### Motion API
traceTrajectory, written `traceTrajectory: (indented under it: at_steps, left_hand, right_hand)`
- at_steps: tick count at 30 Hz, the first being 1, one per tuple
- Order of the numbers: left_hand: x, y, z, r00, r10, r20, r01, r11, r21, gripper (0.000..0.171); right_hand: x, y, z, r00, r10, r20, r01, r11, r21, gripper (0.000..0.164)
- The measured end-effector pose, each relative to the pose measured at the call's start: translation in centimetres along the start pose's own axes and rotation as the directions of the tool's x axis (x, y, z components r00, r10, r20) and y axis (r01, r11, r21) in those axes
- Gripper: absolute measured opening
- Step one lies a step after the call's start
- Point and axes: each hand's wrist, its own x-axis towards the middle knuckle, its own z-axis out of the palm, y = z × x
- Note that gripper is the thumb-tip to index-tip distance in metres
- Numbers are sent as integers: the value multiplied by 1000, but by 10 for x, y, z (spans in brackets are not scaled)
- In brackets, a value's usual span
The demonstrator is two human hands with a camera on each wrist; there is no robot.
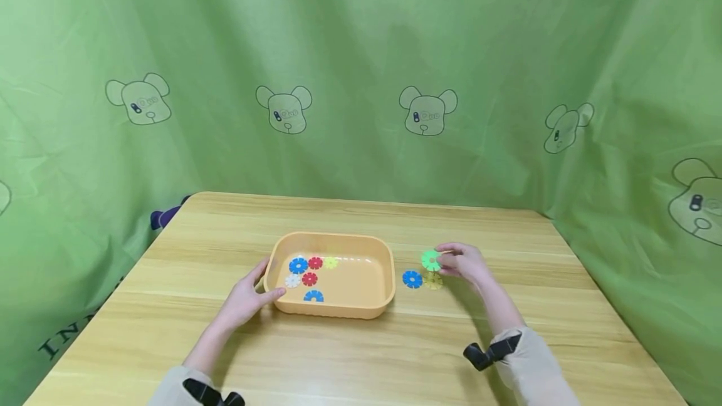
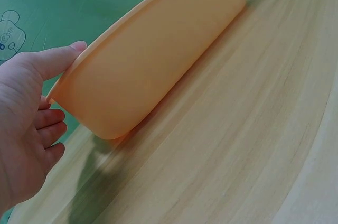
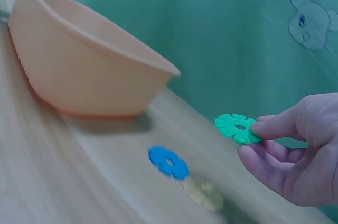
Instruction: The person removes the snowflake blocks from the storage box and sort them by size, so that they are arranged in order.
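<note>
My left hand (image 1: 245, 298) grips the left end of an orange plastic basin (image 1: 355, 313), thumb over the rim and fingers against the outside. Between thumb and fingertips my right hand (image 1: 464, 264) pinches a green notched plastic disc (image 3: 227, 121), held above the table to the right of the basin. Below it a blue disc (image 1: 407, 279) and a yellow disc (image 1: 433, 283) lie flat on the wood. Inside the basin are several similar discs: a blue one (image 1: 292, 265), a white one (image 1: 289, 281), two red, a yellow one (image 1: 330, 262), and another blue one partly hidden by the front wall.
The wooden table (image 1: 316, 362) has its far edge near a green curtain (image 1: 350, 30) printed with bear heads. A dark purple object (image 1: 162, 218) shows beyond the table's left edge. Black straps with small devices (image 1: 491, 353) sit on both sleeves.
</note>
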Motion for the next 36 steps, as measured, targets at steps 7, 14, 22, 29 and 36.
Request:
traceTrajectory:
  at_steps: [7,14,22,29,36]
  left_hand:
    - [-1,2,0,1000,6,1,-6,1000,-10,86]
    - [-2,5,-1,1000,-1,8,1,1000,-25,86]
    - [-2,3,-1,1000,-3,1,3,1000,-19,87]
    - [-3,2,-1,1000,-9,0,9,1000,-8,87]
    - [-2,1,0,1000,2,-6,-2,1000,0,87]
  right_hand:
    - [-4,18,-23,998,25,-51,-29,997,-75,43]
    - [-6,33,-40,994,51,-96,-72,970,-231,43]
    - [-6,43,-44,990,76,-120,-109,947,-302,39]
    - [-5,45,-39,990,39,-135,-85,932,-352,32]
    - [-6,44,-37,989,36,-140,-88,920,-382,28]
